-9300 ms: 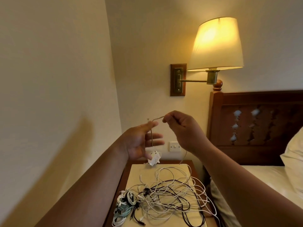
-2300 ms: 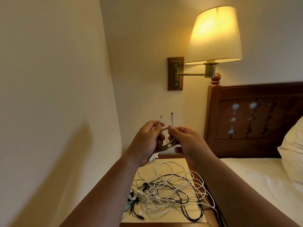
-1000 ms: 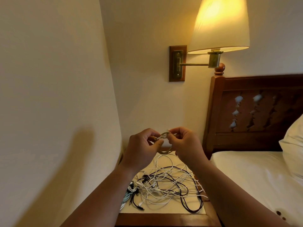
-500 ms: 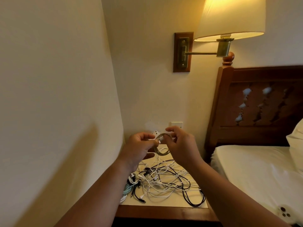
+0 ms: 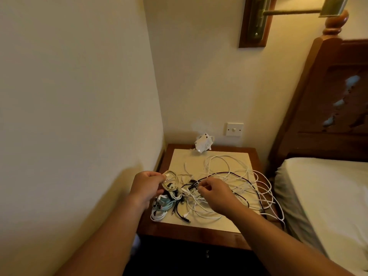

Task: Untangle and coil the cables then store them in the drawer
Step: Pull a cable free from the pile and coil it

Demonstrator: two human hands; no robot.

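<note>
Obs. My left hand [image 5: 148,186] pinches a small round coil of cream cable [image 5: 170,181] between thumb and fingers, at the left side of the wooden bedside bench with a cream top [image 5: 199,231]. My right hand [image 5: 217,194] is knuckles-up over the loose tangle of thin white and black cables [image 5: 235,180]. Its fingers curl down at a black strand, but I cannot tell whether they have closed on it.

Location. The tangle covers the middle and right of the bench. A few white loops hang over the right edge toward the white mattress [image 5: 328,196]. A heap of teal and white wound cables [image 5: 161,207] lies front left, just beneath the coil; whether they touch is unclear. A white charger block [image 5: 203,145] sits at the back by the wall.

Handling (judgement). The cables look light, limp and smooth-jacketed. The loops would likely spring open if released, so grip the coil across all its turns. In the tangle, take a strand near a plug end and feed it out. Pulling mid-length would probably tighten the knots and drag neighbouring cables off the bench.

Not resolved. The dark drawer front [image 5: 207,253] is in shadow and only a small knob shows, so I cannot tell if it is open or closed. The crossings under my right hand are hidden.
</note>
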